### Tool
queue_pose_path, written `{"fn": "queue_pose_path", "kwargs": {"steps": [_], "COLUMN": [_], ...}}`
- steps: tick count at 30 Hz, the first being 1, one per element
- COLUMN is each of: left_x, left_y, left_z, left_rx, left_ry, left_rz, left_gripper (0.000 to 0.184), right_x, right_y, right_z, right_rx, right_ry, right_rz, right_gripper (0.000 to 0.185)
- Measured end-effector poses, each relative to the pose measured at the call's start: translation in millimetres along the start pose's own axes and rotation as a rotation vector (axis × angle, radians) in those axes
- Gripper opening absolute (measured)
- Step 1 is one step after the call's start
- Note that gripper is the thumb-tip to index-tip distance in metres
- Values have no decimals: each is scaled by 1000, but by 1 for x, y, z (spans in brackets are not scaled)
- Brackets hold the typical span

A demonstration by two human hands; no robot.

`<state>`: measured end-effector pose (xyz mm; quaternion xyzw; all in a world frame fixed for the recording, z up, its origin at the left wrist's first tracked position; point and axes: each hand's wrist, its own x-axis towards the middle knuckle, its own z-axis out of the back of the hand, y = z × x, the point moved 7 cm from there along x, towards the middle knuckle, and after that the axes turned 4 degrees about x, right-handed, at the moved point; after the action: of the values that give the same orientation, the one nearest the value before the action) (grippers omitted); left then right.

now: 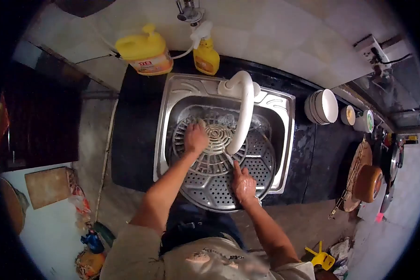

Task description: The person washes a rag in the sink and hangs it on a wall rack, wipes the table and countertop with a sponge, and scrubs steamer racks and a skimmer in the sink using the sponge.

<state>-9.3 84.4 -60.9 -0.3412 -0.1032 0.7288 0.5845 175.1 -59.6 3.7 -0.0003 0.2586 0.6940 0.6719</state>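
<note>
A round slotted rack [210,161] lies over a larger perforated metal steamer tray [214,191], both in the steel sink [288,140]. My left hand [196,138] is on the upper left of the slotted rack, its fingers curled round something pale that I cannot make out. At the rack's lower right edge is my right hand [243,183], its fingers closed on the rim, with the perforated tray beneath. The white faucet spout [247,112] arches over the rack's right side. Some suds show at the back of the basin.
A yellow jug [147,53] and a yellow spray bottle [206,58] stand behind the sink. Stacked white bowls [323,107] and small tubs [348,115] are on the black counter [308,154] at right. A wooden board [46,187] lies at left, a yellow stool [320,257] at lower right.
</note>
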Motion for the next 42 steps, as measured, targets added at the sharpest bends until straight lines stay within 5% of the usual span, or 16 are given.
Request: {"fn": "queue_pose_path", "kwargs": {"steps": [2, 7, 12, 16, 20, 23, 26, 28, 29, 32, 34, 38, 40, 42], "left_x": [-46, -99, 43, 33, -82, -60, -5, 25, 27, 41, 26, -26, -33, -61], "left_y": [-19, -92, -54, 5, -63, -49, -47, -16, -5, 48, 42, -13, -36, -63], "left_z": [-8, -43, -65, -5, 20, -38, -13, -13, -9, 10, 26, 44, 20, 17], "left_rx": [209, 257, 461, 144, -99, 175, -189, 80, 545, -300, -474, -205, -94, -29], "left_ry": [-328, 65, 166, 159, -316, -140, -46, -32, 17, -98, -296, -718, -544, -201], "left_rz": [-309, -720, -377, -153, -423, -629, -362, -339, -395, -4, 6, -179, -291, -152], "left_gripper": [56, 52, 27, 29, 38, 51, 42, 34, 33, 27, 33, 44, 47, 46], "right_x": [-1, -2, 4, 10, 10, 10, 18, 17, 10, -1, -2, -12, -23, -35], "right_y": [-3, -7, -1, 5, -9, -9, -7, -10, -10, -16, -18, 6, 18, 24], "right_z": [4, 3, -1, 3, 9, 8, 5, 1, 3, -6, -10, 6, 4, -2], "right_rx": [-3, 11, 25, 16, 43, 98, 146, 265, 316, 555, 804, 1402, 1554, 1566], "right_ry": [9, -34, -47, -25, -11, -12, 5, -72, -119, -101, 39, 435, 555, 615], "right_rz": [-24, 17, 11, -10, -6, -11, -61, -35, -4, -8, -121, -434, -530, -599], "right_gripper": [64, 64, 61, 62, 60, 57, 53, 44, 42, 36, 32, 32, 32, 32]}}
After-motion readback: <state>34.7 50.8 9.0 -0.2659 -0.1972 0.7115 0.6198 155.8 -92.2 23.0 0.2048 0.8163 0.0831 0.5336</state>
